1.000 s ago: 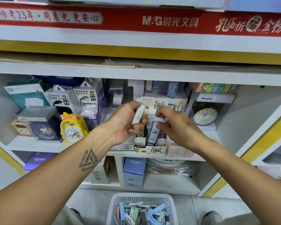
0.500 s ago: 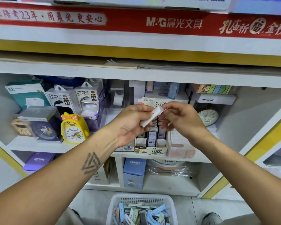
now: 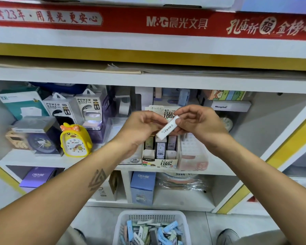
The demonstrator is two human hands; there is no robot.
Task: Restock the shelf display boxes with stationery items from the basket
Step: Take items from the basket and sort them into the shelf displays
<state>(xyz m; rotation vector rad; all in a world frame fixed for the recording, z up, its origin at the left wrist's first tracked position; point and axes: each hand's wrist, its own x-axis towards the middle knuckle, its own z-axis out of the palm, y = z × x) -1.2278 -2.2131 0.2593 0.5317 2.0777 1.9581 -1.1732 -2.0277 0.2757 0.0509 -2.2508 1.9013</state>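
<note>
Shelf stock at 9 o'clock: a yellow duck-shaped plastic alarm clock (image 3: 75, 140) stands on the white shelf board (image 3: 33, 160), with two clear-cased power bank packs (image 3: 74, 110) behind it toward 11 o'clock. Your left hand (image 3: 141, 131) is raised near centre frame, fingers curled; its fingertips meet the lower end of a slim white rectangular lead case (image 3: 168, 127), though you cannot tell how firmly they grip it. The case lies tilted, upper end toward 1 o'clock. Your right hand (image 3: 200, 123) pinches that upper end between thumb and curled fingers. Directly below the case, at 6 o'clock from it, sits the white cardboard display box (image 3: 160, 163) of upright lead cases, on the same board. A pale pink box (image 3: 193, 161) stands just beside it at 3 o'clock. At frame bottom, the white plastic mesh basket (image 3: 124, 225) holds loose blue, green and grey cases.
</note>
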